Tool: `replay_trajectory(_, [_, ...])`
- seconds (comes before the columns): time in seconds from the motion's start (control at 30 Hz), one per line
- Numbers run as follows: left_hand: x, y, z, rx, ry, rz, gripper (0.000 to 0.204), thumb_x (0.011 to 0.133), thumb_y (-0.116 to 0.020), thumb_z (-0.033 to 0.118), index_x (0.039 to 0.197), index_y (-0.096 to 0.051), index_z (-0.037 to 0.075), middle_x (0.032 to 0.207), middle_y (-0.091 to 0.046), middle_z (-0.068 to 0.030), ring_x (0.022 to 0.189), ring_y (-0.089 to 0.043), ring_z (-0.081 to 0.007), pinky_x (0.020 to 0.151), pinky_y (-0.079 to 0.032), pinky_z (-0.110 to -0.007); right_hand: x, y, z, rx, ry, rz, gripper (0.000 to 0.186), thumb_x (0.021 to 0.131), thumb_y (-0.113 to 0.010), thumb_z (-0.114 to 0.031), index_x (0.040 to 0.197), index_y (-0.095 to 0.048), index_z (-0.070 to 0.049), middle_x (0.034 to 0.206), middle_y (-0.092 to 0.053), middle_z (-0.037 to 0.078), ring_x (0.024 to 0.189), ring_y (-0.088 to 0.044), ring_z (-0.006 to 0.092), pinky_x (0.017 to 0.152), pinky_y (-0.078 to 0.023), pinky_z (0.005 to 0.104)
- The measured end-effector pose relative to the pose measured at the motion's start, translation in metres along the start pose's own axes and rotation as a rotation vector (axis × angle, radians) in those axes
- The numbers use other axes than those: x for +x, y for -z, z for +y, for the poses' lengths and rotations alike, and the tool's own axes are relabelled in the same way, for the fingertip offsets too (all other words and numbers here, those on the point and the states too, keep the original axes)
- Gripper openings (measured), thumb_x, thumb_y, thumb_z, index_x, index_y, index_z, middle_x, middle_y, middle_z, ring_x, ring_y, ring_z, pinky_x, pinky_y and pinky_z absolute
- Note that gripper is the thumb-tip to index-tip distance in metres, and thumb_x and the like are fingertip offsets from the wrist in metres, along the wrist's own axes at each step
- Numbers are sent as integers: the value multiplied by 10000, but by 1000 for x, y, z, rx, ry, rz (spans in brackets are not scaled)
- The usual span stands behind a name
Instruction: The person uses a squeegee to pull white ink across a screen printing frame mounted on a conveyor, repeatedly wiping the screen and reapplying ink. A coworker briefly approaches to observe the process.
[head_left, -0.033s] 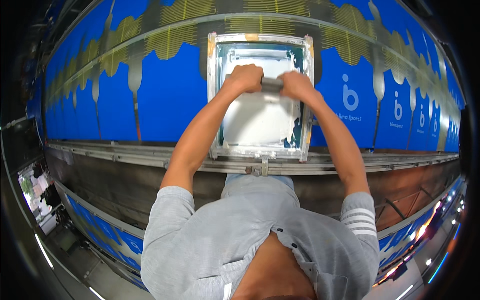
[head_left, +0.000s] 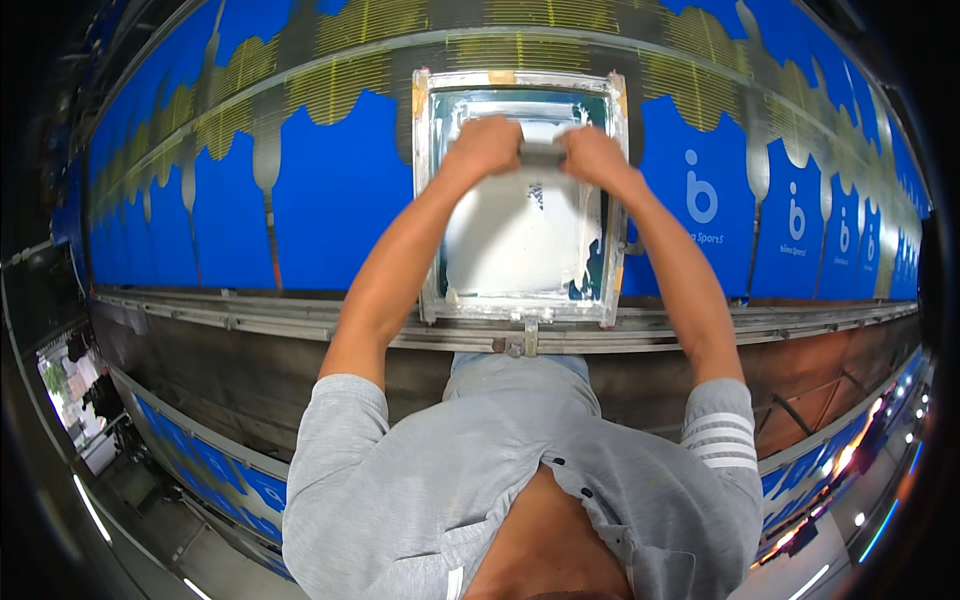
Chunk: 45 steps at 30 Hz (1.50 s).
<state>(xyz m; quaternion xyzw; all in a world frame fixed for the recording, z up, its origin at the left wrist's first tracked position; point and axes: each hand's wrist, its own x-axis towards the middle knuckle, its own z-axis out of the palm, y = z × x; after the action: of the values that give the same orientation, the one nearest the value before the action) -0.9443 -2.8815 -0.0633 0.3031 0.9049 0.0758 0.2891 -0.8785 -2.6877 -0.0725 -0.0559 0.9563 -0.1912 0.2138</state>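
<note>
A screen printing frame point(head_left: 421, 200) lies flat on the long printing table in front of me, its mesh largely coated with white ink point(head_left: 500, 250). Both my hands grip a grey squeegee point(head_left: 541, 155) crosswise over the far half of the screen. My left hand point(head_left: 487, 146) is closed round its left end, my right hand point(head_left: 592, 160) round its right end. Its lower edge is blurred and partly hidden by my hands. Just below the squeegee, a small dark speckled patch point(head_left: 536, 195) shows in the white ink.
Blue fabric panels point(head_left: 340, 210) lie along the table on both sides; those to the right carry a pale printed logo point(head_left: 700, 190). A metal rail point(head_left: 270, 318) with a clamp point(head_left: 515, 345) runs along the near edge. Behind me stands another table with blue panels point(head_left: 215, 465).
My hands and the squeegee have moved slightly away from me over the screen. The dark speckled patch now shows in the white ink below them.
</note>
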Motion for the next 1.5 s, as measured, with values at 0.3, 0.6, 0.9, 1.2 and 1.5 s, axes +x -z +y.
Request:
replay_trajectory(0.3, [38, -12, -49, 26, 36, 349, 350, 685, -628, 117, 989, -801, 142, 824, -721, -207, 754, -703, -383, 691, -570, -461, 54, -12, 28, -133, 173, 376, 228, 719, -624, -42, 921, -728, -58, 865, -696, 150, 864, -675, 344, 962, -485, 479])
replay_trajectory(0.6, [-133, -129, 23, -137, -9, 477, 144, 651, -638, 18, 768, -721, 37, 781, -684, -145, 709, -686, -349, 592, -543, -453, -126, -99, -31, -59, 212, 346, 103, 706, -641, 0, 788, -667, -56, 808, -576, 82, 866, -616, 269, 1092, -378, 525])
replay_trajectory(0.9, [-155, -125, 61, -7, -61, -16, 211, 662, -656, 24, 849, -755, 25, 841, -723, -194, 796, -703, -390, 714, -558, -477, -170, -81, -30, 624, -6, -108, 379, 812, -769, -230, 1111, -697, -8, 1056, -680, 166, 1018, -634, 318, 1054, -416, 469])
replay_trajectory(1.2, [-27, -107, 25, -256, 108, -861, 424, 575, -838, 131, 935, -746, -74, 1145, -678, -298, 1017, -654, -379, 811, -516, -477, -89, -113, 103, 552, -462, 694, 478, 892, -697, -393, 1202, -690, -30, 1132, -699, 195, 939, -674, 337, 881, -504, 397])
replay_trajectory(1.5, [78, 43, -31, -21, 51, -80, 352, 636, -710, 110, 977, -763, 39, 885, -735, -218, 829, -714, -364, 718, -545, -463, -102, -73, 73, 705, -597, 599, 349, 895, -676, -328, 1045, -746, -20, 952, -747, 167, 874, -700, 291, 809, -515, 366])
